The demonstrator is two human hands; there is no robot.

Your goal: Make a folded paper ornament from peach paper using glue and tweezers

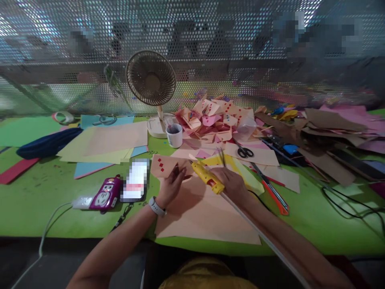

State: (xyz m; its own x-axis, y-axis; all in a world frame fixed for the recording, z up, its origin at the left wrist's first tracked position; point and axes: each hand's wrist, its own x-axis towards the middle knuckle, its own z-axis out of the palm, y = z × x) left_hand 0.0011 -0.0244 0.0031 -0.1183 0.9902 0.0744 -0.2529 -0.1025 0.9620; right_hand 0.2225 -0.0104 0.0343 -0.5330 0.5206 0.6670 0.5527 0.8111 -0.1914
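My left hand [173, 185], with a pale band at its wrist, is closed on a peach paper piece [159, 165] that bears small red diamonds. My right hand [231, 182] is wrapped round a yellow hot glue gun [207, 176], its nozzle pointing left at the paper's right end. Thin metal prongs, like tweezers [221, 157], stick up by the right hand; whether it grips them too I cannot tell. From the gun's back a long whitish stick or cord [258, 228] runs toward the lower right. Under both hands lies a large peach sheet [207, 216].
Behind the hands stand a fan [151, 78], a white cup [174, 136] and a heap of decorated paper pieces [210, 120]. Black scissors [245, 151] and a red-orange cutter [275, 194] lie right. Left are a phone [136, 180] and a purple power socket [105, 194].
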